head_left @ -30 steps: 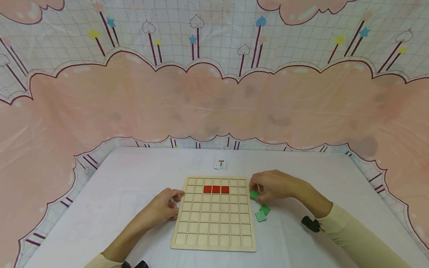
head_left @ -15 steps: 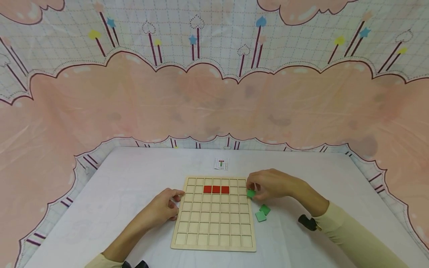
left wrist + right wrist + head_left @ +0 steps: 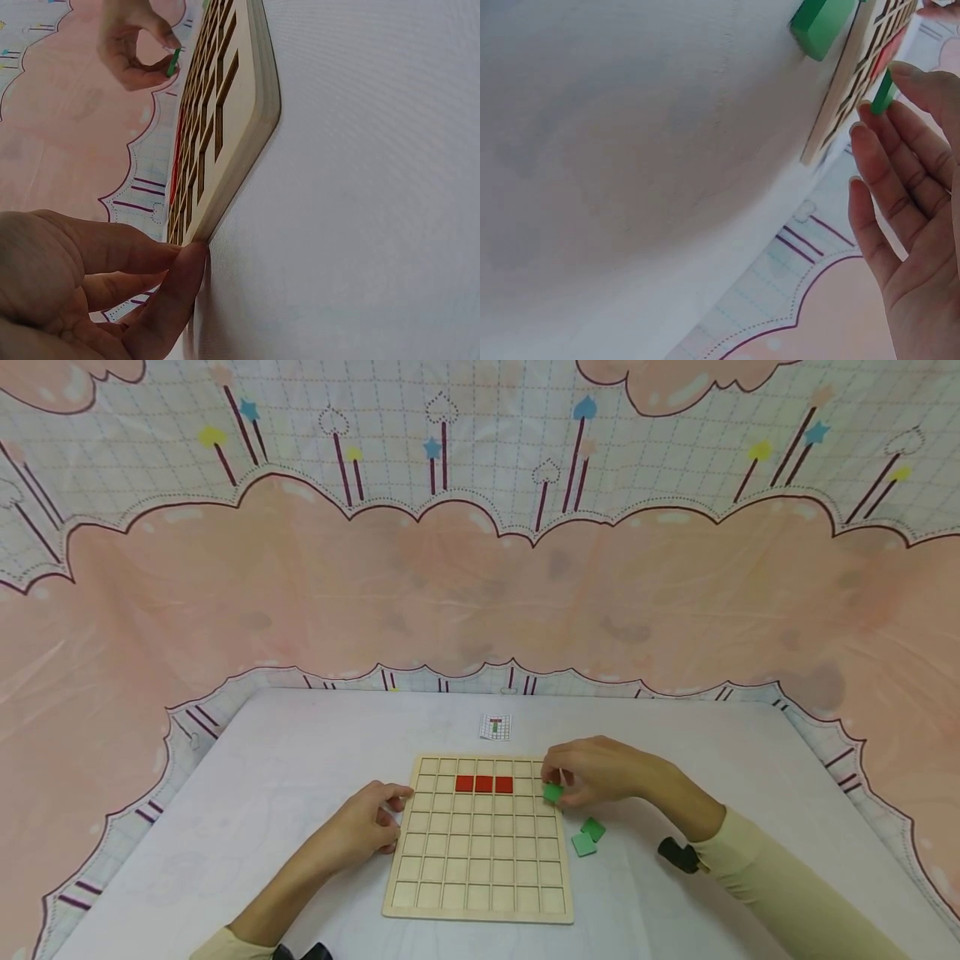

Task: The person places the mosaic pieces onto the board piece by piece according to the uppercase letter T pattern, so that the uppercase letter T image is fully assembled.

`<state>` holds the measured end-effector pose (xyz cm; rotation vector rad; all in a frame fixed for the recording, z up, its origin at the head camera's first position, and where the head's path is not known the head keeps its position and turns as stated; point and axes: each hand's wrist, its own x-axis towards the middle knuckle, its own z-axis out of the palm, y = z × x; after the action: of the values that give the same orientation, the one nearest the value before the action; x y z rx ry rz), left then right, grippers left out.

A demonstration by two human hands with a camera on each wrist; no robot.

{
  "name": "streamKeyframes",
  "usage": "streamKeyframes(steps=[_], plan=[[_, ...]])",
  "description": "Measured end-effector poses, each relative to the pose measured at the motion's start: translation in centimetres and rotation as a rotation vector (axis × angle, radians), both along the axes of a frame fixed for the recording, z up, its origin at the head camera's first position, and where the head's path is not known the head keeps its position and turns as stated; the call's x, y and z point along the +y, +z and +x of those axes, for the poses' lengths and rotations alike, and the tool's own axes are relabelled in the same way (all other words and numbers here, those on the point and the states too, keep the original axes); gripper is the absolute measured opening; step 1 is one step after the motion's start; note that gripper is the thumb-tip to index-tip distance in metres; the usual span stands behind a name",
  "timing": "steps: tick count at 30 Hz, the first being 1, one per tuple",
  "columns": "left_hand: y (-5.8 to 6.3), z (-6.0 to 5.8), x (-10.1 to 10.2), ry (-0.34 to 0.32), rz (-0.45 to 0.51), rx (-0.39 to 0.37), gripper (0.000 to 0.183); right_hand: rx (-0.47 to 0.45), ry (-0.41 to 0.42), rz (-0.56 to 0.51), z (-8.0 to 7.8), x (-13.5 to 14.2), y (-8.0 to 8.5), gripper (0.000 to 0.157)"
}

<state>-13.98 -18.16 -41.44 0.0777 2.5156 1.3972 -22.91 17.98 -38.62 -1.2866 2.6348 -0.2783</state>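
A pale wooden grid board (image 3: 478,915) lies on the white table, with three red tiles (image 3: 483,784) side by side in its second row from the far edge. My left hand (image 3: 365,828) grips the board's left edge; in the left wrist view thumb and forefinger pinch the rim (image 3: 266,90). Between the thumb and fingers of my right hand (image 3: 603,770) is a square green tile (image 3: 552,792), held on edge in the right wrist view. The right fingertips overlap the board's right border, level with the row just nearer than the red tiles.
Two loose green tiles, one lighter (image 3: 583,844) and one darker (image 3: 593,829), lie close together right of the board. A small card (image 3: 495,727) printed with a red-and-green grid pattern lies beyond the far edge. A patterned cloth (image 3: 480,593) hangs behind the table.
My right hand has moved left with the green tile, from beside the board to over its right border. The left hand and board have stayed put.
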Motion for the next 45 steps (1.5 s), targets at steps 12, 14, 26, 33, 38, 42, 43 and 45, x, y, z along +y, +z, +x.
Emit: streamKeyframes(steps=[12,14,26,33,38,42,43,45], plan=[[0.1,-0.1,0.0,-0.024,-0.004,0.017,0.057,-0.011,0.017,-0.001,-0.3,-1.0,0.0,0.020],[0.1,-0.1,0.0,-0.020,-0.007,0.017,0.057,-0.017,0.021,-0.004,-0.3,-1.2,0.0,0.020],[0.1,-0.1,0.2,0.007,-0.009,-0.003,0.057,-0.024,0.021,0.012,-0.4,-2.2,0.1,0.022],[0.0,-0.1,0.2,0.013,-0.014,-0.006,0.058,-0.027,0.028,0.013,-0.4,-2.7,0.1,0.023],[0.0,-0.1,0.2,0.012,-0.026,-0.004,0.057,-0.038,0.048,0.003,-0.6,-3.1,0.1,0.023],[0.0,0.0,0.2,0.012,-0.021,-0.006,0.057,-0.034,0.066,0.000,-0.7,-3.3,0.2,0.023],[0.0,0.0,0.2,0.012,-0.020,-0.006,0.057,-0.031,0.070,-0.001,-0.7,-3.4,0.3,0.023],[0.0,0.0,0.2,0.011,-0.020,-0.006,0.057,-0.020,0.078,-0.002,-0.7,-3.5,0.3,0.022]])
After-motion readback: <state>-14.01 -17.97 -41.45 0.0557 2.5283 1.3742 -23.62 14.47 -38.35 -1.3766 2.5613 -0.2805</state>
